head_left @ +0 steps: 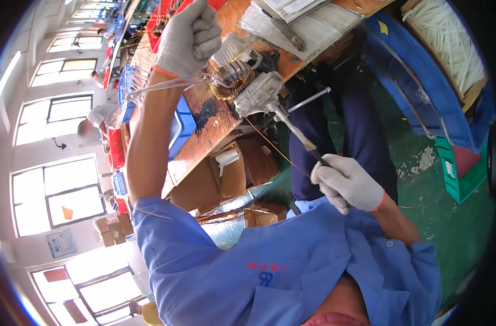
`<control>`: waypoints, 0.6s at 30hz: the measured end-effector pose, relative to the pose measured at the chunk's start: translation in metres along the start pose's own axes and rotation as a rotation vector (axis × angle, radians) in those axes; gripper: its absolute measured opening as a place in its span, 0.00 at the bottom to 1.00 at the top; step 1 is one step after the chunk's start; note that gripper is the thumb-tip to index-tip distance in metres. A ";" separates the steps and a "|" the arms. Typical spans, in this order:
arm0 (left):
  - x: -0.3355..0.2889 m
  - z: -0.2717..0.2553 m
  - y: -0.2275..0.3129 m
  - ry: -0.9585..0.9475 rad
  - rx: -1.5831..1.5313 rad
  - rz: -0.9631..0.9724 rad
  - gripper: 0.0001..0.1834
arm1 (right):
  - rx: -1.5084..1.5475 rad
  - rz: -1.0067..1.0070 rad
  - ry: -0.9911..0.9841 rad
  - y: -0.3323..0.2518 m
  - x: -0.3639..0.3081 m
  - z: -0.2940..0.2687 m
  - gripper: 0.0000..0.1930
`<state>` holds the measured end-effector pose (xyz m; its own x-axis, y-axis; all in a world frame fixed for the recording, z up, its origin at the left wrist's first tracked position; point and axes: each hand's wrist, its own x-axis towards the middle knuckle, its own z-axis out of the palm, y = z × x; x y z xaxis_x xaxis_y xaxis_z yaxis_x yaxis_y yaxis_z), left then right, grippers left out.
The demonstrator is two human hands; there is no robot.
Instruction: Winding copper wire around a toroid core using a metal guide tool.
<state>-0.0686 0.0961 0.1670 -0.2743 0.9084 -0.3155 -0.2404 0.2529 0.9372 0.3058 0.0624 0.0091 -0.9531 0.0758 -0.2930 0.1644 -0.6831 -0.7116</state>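
Note:
A ring-shaped coil wound with copper wire (231, 79) sits at the bench edge, against a clamp-like fixture wrapped in whitish tape (259, 95). A taped rod (294, 130) with a dark end runs from the fixture toward my right hand (350, 183). That gloved hand is closed, touching the dark end; a thin copper strand (278, 150) stretches from the coil into its fingers. Above the bench, left of the coil, my gloved left hand (187, 42) is raised in a fist; what it holds, if anything, is hidden. Pale wire leads (169, 85) extend from the coil across my left wrist.
Papers and plastic sheets (307, 27) lie on the wooden bench beside a dark-handled tool (286, 33). Blue bins (416, 81), one beside a carton of white strips (446, 46), and a green crate (462, 171) stand right. Cardboard boxes (220, 176) sit under the bench. People work farther left.

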 end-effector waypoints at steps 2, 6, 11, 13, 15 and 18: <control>0.018 -0.013 -0.011 0.049 -0.096 -0.015 0.23 | -0.003 0.022 -0.027 -0.014 0.020 0.015 0.13; 0.041 -0.033 -0.053 0.345 -0.226 0.132 0.24 | 0.291 -0.028 -0.042 -0.029 0.062 0.056 0.18; 0.053 -0.035 -0.074 0.505 -0.098 0.184 0.25 | 0.317 -0.134 0.016 -0.034 0.115 0.070 0.16; 0.050 -0.086 -0.063 0.258 0.204 0.095 0.32 | 0.219 -0.176 -0.102 -0.022 0.093 0.056 0.17; 0.041 -0.077 -0.048 0.371 0.449 0.118 0.35 | 0.021 -0.007 -0.015 -0.038 0.032 0.047 0.16; -0.002 0.005 -0.004 0.579 0.829 0.263 0.35 | -0.075 0.057 -0.064 -0.027 -0.025 0.036 0.15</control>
<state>-0.0622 0.0951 0.1649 -0.6823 0.7249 0.0949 0.5456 0.4184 0.7261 0.3161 0.0535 0.0587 -0.9556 -0.0099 -0.2944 0.2349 -0.6288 -0.7413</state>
